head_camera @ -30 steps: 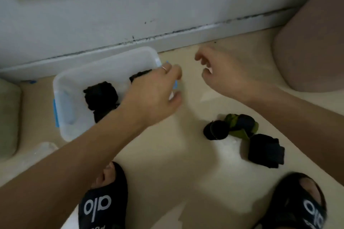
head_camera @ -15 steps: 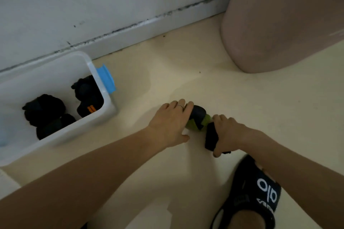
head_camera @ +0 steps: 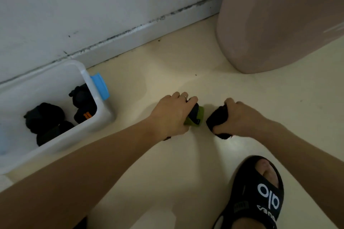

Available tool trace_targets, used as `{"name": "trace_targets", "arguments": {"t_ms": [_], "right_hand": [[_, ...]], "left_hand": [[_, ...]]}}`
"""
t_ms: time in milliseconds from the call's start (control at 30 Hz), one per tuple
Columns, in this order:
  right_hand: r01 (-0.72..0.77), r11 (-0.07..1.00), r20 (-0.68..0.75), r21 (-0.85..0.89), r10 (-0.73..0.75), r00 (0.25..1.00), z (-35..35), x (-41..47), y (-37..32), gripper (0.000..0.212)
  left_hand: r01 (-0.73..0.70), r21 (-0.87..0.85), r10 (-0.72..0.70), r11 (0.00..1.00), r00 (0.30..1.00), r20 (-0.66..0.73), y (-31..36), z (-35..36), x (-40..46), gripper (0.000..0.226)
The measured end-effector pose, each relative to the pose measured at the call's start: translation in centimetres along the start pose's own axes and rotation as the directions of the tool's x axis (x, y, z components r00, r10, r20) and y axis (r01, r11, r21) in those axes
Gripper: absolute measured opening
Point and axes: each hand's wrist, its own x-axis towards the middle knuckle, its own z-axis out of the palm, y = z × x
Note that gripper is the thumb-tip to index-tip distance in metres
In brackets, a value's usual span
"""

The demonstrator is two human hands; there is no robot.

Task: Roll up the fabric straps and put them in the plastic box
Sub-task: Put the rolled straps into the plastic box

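Box [head_camera: 100,109]: we see translucent, smooth plastic.
Rolled straps [head_camera: 44,117]: matt black cloth.
Floor [head_camera: 167,173]: smooth, faintly glossy.

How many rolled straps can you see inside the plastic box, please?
3, though more may be hidden: one at the near right corner with orange marks, one toward the middle, and one against the near wall of the plastic box.
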Motion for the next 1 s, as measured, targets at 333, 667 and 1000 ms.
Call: {"name": "trace_targets", "arguments": {"t_ms": [333,667,1000], "right_hand": [[0.492,0.778,-0.547,0.391,-0.233,0.804,-10.2,-3.1,-15.8,0.086],[0.622,0.778,-0.339,0.083,-0.565,0.752,-0.6,-1.3,-37.2,0.072],[0.392,0.756,-0.488,-0.525,-0.644,0.589,5.8,2.9,-40.1,0.049]], "left_hand": [[0.316,-0.387,-0.454,0.866,0.820,-0.348,-13.6,-11.0,-11.1,0.066],[0.715,-0.030,-0.716,0.698,0.698,-0.028,-24.5,-2.7,-25.6,0.057],[0.763,-0.048,-0.756,0.645,0.627,-0.189,-25.1,1.7,-26.6,0.078]]}}
